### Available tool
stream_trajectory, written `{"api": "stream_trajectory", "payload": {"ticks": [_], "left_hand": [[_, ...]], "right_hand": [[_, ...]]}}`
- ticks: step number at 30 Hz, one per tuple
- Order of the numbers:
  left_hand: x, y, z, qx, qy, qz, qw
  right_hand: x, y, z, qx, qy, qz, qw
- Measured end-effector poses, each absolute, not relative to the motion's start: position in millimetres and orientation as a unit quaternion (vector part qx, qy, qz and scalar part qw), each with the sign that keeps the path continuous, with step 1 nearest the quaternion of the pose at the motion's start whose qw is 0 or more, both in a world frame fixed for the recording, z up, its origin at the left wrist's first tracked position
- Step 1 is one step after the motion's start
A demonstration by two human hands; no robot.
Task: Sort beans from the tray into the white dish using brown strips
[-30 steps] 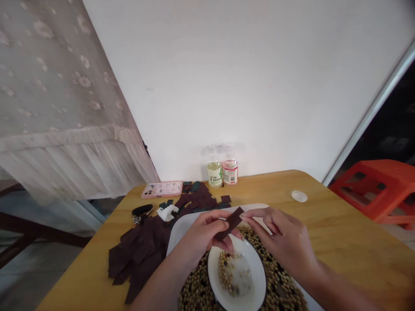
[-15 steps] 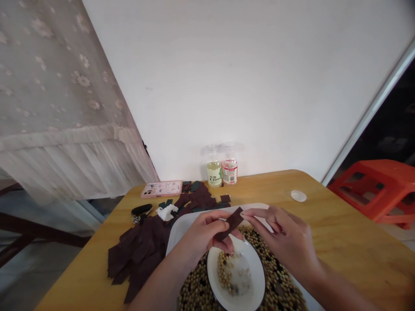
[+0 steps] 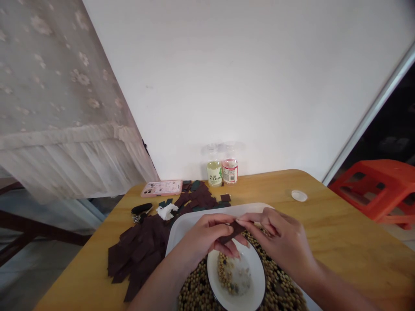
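Note:
My left hand [image 3: 207,235] grips a small dark brown rectangular piece [image 3: 231,232], thin and flat, between thumb and fingers. At the piece's upper right end, the thumb and forefinger of my right hand [image 3: 279,237] are pinched together on it. Whether it is cloth, paper or a small pouch I cannot tell. Beneath both hands sits a white bowl [image 3: 254,289] with a dark rim, holding some small tan beads [image 3: 225,276] and pale ones. The bowl rests among many tan and black beads [image 3: 196,287] in a white tray [image 3: 177,231].
Left of the tray lies a heap of dark brown pieces [image 3: 142,246]. Behind it are keys with a black fob [image 3: 142,208], a crumpled tissue [image 3: 167,211] and a pink phone [image 3: 162,188]. Two bottles [image 3: 214,173] stand against the wall; a round lid [image 3: 298,195] lies right.
My right fingers have come down and left, closer to my left hand. The brown piece has tilted flatter and more of its end is covered by my fingers.

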State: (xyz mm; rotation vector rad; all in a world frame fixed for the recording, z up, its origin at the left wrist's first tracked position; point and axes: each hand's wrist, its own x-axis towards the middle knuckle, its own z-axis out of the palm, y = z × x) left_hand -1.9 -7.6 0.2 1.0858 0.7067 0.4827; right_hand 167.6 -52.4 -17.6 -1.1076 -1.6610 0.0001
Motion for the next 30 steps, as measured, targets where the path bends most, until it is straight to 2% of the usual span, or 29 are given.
{"api": "stream_trajectory", "payload": {"ticks": [20,25,30], "left_hand": [[-1.7,-9.0,1.5,0.496,0.331,0.224,0.77],[-1.5,-8.9,0.9,0.496,0.329,0.216,0.774],[-2.0,-9.1,0.8,0.499,0.333,0.231,0.766]], "right_hand": [[166.7,-54.7,-17.0,-0.473,-0.689,-0.018,0.548],[165.4,-56.3,-17.2,-0.46,-0.717,-0.016,0.524],[167.0,-54.7,-16.6,-0.468,-0.693,-0.028,0.548]]}}
